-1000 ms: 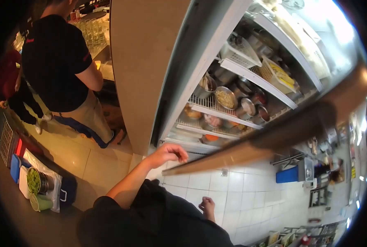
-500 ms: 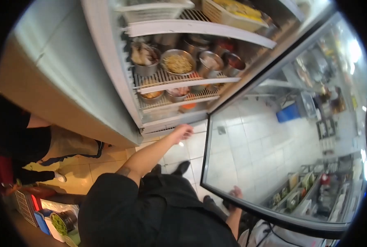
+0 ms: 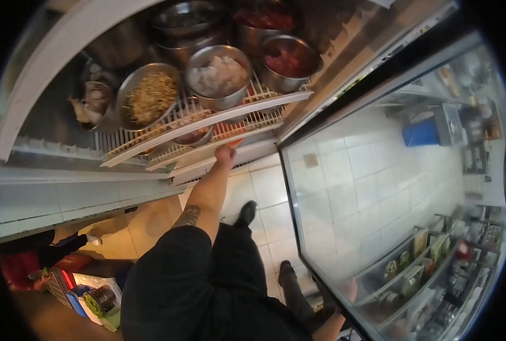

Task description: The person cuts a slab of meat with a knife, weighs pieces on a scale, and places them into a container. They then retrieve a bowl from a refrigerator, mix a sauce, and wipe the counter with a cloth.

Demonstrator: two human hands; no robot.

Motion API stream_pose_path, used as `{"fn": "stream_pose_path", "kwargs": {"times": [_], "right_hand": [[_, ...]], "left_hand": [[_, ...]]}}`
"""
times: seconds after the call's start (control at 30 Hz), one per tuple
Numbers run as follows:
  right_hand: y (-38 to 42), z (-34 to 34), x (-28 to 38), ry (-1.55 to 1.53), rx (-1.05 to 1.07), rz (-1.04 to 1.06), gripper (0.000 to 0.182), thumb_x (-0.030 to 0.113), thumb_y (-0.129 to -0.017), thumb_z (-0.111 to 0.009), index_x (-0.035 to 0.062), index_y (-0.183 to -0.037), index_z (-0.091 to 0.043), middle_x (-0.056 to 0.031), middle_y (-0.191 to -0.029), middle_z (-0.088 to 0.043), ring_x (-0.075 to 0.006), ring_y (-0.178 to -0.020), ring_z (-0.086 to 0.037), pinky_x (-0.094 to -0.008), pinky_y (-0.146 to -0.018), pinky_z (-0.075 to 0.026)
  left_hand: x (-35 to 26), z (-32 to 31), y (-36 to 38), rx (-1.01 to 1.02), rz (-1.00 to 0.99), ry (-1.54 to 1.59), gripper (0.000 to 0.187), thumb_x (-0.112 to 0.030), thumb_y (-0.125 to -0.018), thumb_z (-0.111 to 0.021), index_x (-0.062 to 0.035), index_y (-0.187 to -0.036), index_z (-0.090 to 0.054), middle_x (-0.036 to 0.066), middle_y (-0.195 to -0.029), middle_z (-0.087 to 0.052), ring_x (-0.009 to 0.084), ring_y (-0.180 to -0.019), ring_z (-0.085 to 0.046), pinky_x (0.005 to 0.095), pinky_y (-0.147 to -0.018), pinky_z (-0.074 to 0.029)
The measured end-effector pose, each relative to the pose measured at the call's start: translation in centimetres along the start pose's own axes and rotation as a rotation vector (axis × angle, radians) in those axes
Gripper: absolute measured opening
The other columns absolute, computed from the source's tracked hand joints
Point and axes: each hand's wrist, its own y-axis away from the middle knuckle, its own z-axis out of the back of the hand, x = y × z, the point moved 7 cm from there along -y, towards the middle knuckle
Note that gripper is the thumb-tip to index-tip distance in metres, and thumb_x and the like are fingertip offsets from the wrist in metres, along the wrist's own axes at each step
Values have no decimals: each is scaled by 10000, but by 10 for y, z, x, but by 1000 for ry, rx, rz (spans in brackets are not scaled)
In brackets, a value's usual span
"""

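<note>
My left hand [image 3: 226, 153] reaches forward to the bottom of the open fridge, just under the lowest wire shelf. Its fingertips are at an orange thing [image 3: 237, 142], mostly hidden beneath the shelf edge, and the fingers barely show. Above it stand steel bowls: one of bean sprouts [image 3: 152, 98], one of pale, whitish pieces [image 3: 219, 75] and one of red meat [image 3: 287, 61]. My right hand [image 3: 349, 290] is at the near edge of the glass door [image 3: 355, 187], seen faintly through the pane, with its fingers unclear.
The door stands wide open at the right, its glass showing tiled floor, a blue bin [image 3: 421, 133] and racks of ingredients [image 3: 417, 261]. A counter wall [image 3: 65, 202] borders the left. Behind it are another person's legs and a pot of greens [image 3: 98, 301].
I have moved closer to the fridge, so the shelves look larger. My left hand has gone forward from above the floor to beneath the lowest shelf. My right hand remains by the door edge.
</note>
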Motion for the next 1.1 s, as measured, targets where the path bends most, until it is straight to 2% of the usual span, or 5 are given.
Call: {"fn": "stream_pose_path", "kwargs": {"times": [0.07,0.3,0.57,0.67,1.1], "right_hand": [[8,93,20,748,-536,234,198,335,-1014,-524,162,-937,-582,55,-709,-505,-121,-677,-507,-340,-629,-425],[7,27,5,33,-115,-4,355,255,-972,-506,2,-1213,-566,-128,-1066,-609,-248,-1028,-577,-366,-931,-465],[7,130,-20,-295,-344,-163,341,384,-1011,-496,123,-816,-600,-41,-675,-550,-207,-697,-556,-412,-691,-458],[16,156,-21,401,-676,177,354,389,-1005,-499,126,-776,-563,-15,-651,-509,-196,-654,-530,-421,-643,-442],[40,-60,-89,578,-408,403,239,192,-940,-631,18,-1085,-554,-38,-730,-525,-132,-571,-493,-296,-515,-442]], "left_hand": [[10,-9,-14,66,-3,23,143,-183,-879,-684,-126,-944,-570,48,-879,-594,197,-767,-607,330,-660,-582],[-16,-38,43,-242,-161,59,164,-184,-849,-713,-113,-918,-582,55,-899,-641,185,-754,-633,304,-580,-559],[10,9,99,-407,-118,-103,137,-102,-725,-649,-71,-807,-544,45,-782,-577,181,-659,-584,315,-552,-546],[8,36,144,-320,-67,-171,130,-92,-718,-645,-83,-761,-522,34,-730,-551,162,-624,-552,315,-583,-553],[-50,307,233,-322,93,-601,106,-35,-695,-599,-41,-757,-514,73,-690,-537,188,-566,-551,292,-469,-525]]}}
